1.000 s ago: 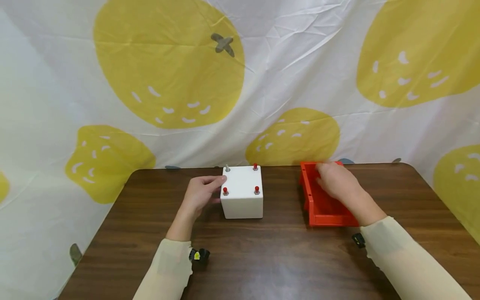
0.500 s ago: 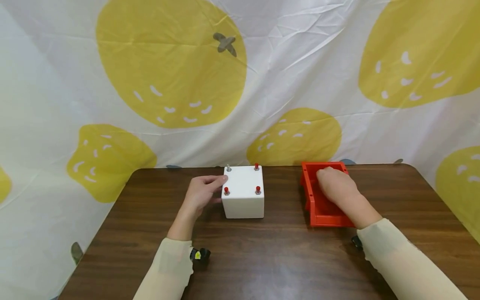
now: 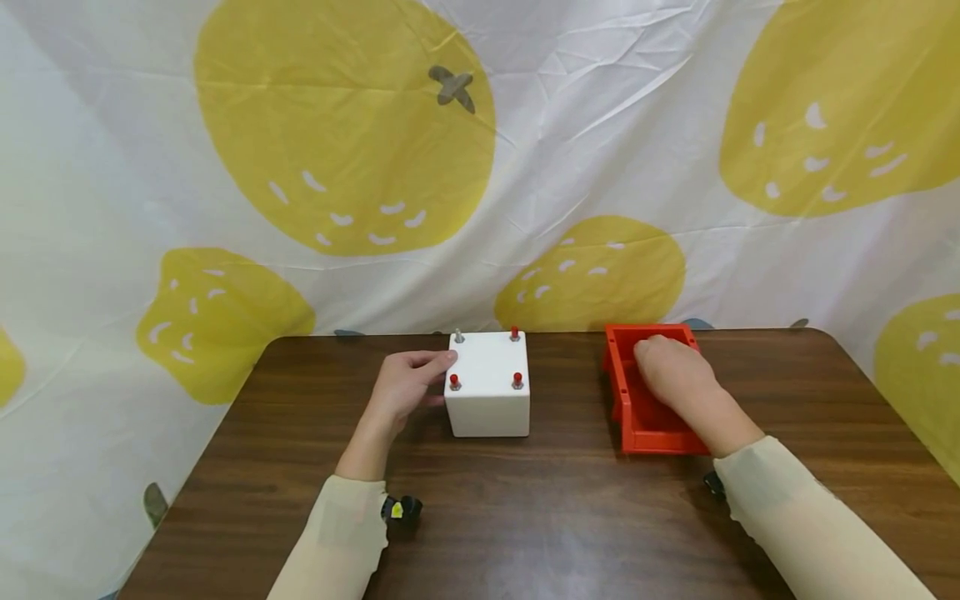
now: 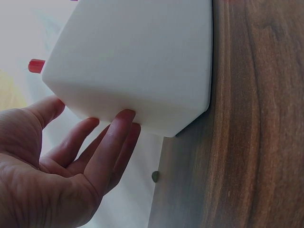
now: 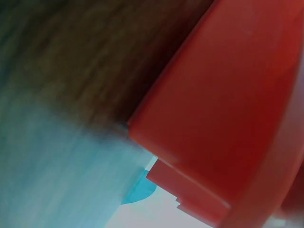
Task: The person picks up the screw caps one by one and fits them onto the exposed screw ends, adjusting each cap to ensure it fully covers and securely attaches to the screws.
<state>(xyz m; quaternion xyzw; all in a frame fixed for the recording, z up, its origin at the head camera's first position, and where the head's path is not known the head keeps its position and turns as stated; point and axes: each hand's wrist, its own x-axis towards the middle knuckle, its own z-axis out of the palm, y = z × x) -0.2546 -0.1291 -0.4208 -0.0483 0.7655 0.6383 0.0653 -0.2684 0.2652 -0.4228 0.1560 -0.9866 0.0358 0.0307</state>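
A white box (image 3: 487, 408) stands upright on the table, with a metal post at each top corner. Three posts carry a red cap (image 3: 517, 380); the back-left post (image 3: 459, 336) is bare metal. My left hand (image 3: 405, 383) steadies the box from its left, thumb at the top edge. In the left wrist view the fingertips (image 4: 126, 114) rest against the box's side, fingers lightly bent. My right hand (image 3: 671, 371) reaches down inside a red bin (image 3: 663, 442). Its fingers are hidden from the head view, and I cannot tell what they hold.
Both things stand toward the back of a dark wood table (image 3: 555, 517), with a stretch of tabletop between them. A white cloth (image 3: 585, 158) printed with yellow fruit hangs right behind the table's back edge.
A second ago the right hand was blurred with motion in the bin; since then it has shifted slightly and come nearly still. The left hand stays at the box.
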